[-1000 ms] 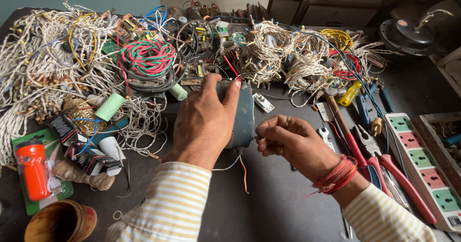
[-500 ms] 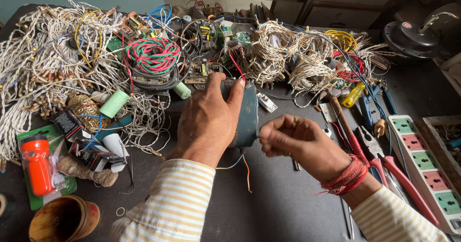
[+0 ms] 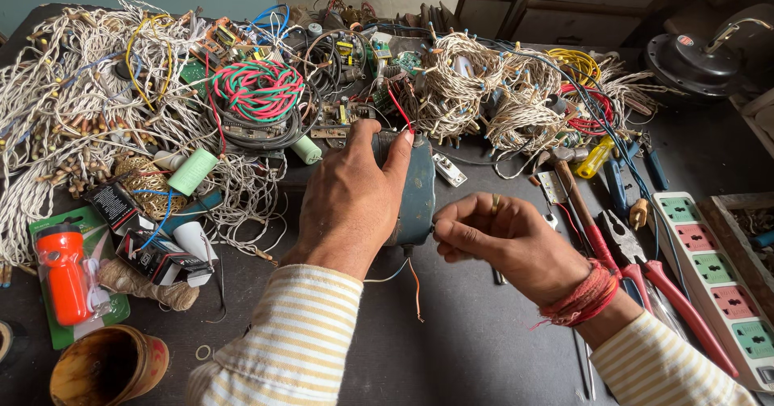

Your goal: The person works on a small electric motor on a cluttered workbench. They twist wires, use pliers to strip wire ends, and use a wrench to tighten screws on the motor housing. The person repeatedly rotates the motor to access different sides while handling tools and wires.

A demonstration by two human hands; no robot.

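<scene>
My left hand grips a teal-blue motor housing that lies on the dark workbench, fingers wrapped over its top. My right hand sits just to its right, thumb and fingers pinched at the housing's right edge on something too small to make out. Thin white and orange wires trail from under the housing toward me. A red lead rises from its far end. Both sleeves are striped cream, and a red thread band circles my right wrist.
Heaps of tangled white wire, a red-green coil and circuit boards fill the back. Pliers with red handles, screwdrivers and a white power strip lie right. An orange bottle, twine and a brown cup sit left.
My right hand has shifted slightly toward the housing's edge and pinched tighter. The left hand keeps its grip; the view has tilted a little.
</scene>
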